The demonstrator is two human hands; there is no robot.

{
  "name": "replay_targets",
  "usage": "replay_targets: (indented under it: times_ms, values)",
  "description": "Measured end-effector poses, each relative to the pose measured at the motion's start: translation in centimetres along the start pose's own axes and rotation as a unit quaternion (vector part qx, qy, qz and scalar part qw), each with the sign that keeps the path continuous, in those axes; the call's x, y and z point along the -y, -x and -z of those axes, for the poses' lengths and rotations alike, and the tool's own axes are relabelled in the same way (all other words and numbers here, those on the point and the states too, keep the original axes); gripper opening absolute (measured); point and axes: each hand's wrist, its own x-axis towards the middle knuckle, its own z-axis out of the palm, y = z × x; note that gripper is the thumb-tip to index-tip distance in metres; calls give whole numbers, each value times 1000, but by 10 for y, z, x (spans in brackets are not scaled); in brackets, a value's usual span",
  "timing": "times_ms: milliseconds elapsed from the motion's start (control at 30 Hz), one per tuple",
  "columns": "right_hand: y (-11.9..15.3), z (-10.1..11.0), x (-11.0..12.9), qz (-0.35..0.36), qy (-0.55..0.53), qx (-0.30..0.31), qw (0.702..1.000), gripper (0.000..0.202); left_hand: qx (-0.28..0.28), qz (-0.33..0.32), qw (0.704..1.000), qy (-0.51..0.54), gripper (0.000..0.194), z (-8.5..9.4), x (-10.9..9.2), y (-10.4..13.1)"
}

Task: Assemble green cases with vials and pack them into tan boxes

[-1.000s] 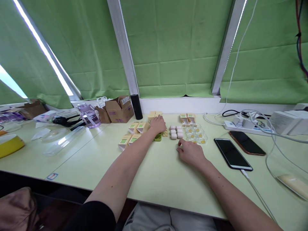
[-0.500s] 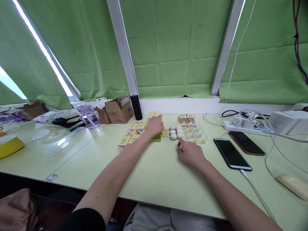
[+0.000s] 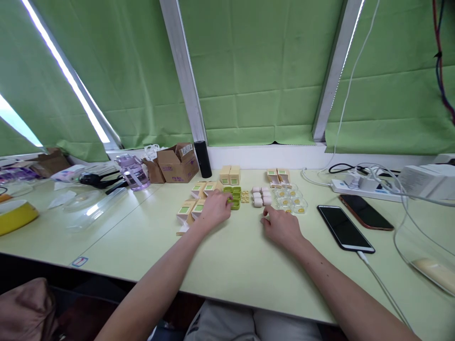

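Observation:
My left hand [image 3: 216,209] is at the front left corner of a block of small green square boxes [image 3: 236,203], its fingertips closed on one of them. Its palm hides part of the cardboard holders with green labels [image 3: 185,207] that stand to its left. My right hand [image 3: 282,224] rests on the table with fingers loosely curled, thumb and index apart, nothing between them. Just beyond it are pale pink rounded pieces [image 3: 262,196] and clear plastic cups with yellow centres [image 3: 291,201]. Tiny yellow pieces [image 3: 245,197] lie between the green boxes and the pink ones.
Two tan boxes [image 3: 229,174] stand behind the green ones, and two open card holders [image 3: 278,177] farther right. Phones [image 3: 344,228], a power strip [image 3: 362,188] and cables lie at right. A cardboard box [image 3: 177,163], black cylinder [image 3: 202,159] and purple bottle [image 3: 132,172] stand at left.
My left hand has come back toward me and slightly left, from the tan boxes to the front green boxes. The tan boxes and green block now show. My right hand stays put.

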Motion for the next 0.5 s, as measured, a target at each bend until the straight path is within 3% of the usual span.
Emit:
replay_targets:
  times_ms: [200, 500]
  values:
    - [1, -2, 4, 12, -22, -13, 1000, 16, 1, -35, 999, -5, 13, -9, 1, 9]
    - [1, -6, 4, 24, -46, -33, 998, 15, -9, -57, 998, -27, 18, -19, 3, 7]
